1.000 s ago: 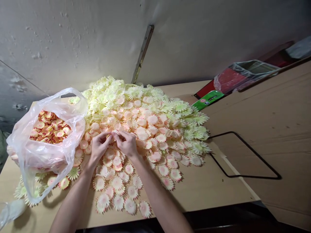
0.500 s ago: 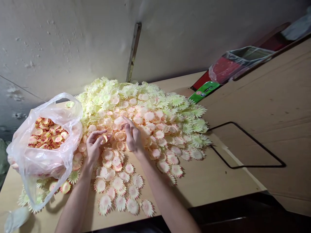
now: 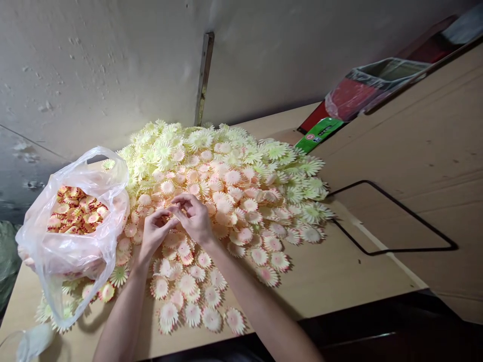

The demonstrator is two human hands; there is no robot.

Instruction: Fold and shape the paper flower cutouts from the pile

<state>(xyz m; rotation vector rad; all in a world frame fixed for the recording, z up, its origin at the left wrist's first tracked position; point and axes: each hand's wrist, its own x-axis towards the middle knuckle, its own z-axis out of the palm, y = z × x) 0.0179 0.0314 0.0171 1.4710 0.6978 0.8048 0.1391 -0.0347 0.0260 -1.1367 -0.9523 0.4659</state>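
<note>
My left hand (image 3: 155, 229) is closed in a pinch over the middle of a heap of artificial flower pieces (image 3: 232, 177). The flower piece it held a moment ago is hidden by the fingers. My right hand (image 3: 192, 218) has thumb and fingers bent together, its fingertips meeting those of the left. What the right fingers pinch is too small to make out. Under and around both hands lie thin, petal-edged discs, pale pink in the middle of the heap and yellow-green toward its back and right. Several pink-edged discs (image 3: 187, 284) are spread between my forearms.
An open white plastic bag (image 3: 81, 246) with red-edged flower pieces (image 3: 77, 213) stands at the left. A black wire frame (image 3: 415, 249) lies at the right, by a cardboard sheet (image 3: 426, 201). Behind are a red bin-like box (image 3: 349, 98), a green packet (image 3: 320, 134) and the wall.
My right hand has drawn in from the pink discs to the left hand, its extended finger now bent. Fingertips meet, covering the piece in the left. The view has shifted slightly.
</note>
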